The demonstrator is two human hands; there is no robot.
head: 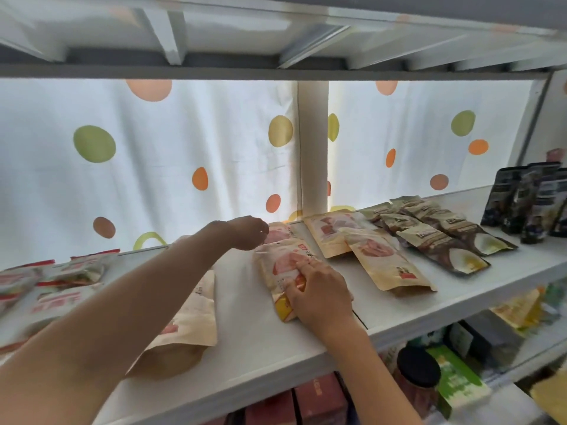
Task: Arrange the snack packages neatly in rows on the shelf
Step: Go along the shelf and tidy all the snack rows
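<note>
Squaring the pouch (pixel 280 273) in hand is the step under way; the right hand (pixel 319 294) lies on its near end, fingers laid close together over the front and thumb tucked at the edge — a light grip; the left hand (pixel 248 233) hangs over the far end, fingers curled loosely down, and whether they touch the film I cannot tell. To do it well, slide rather than lift; set the long edge parallel to the next cream pouch (pixel 385 260) and bring the near ends level along the shelf (pixel 242 305) front. The shelf holds flat packs only: red-and-white packs (pixel 61 286) at left, another cream pouch (pixel 191 314) under the left forearm, brown packs (pixel 441 234) overlapping at right, dark bags (pixel 527 204) standing — nothing boxed or binned.
</note>
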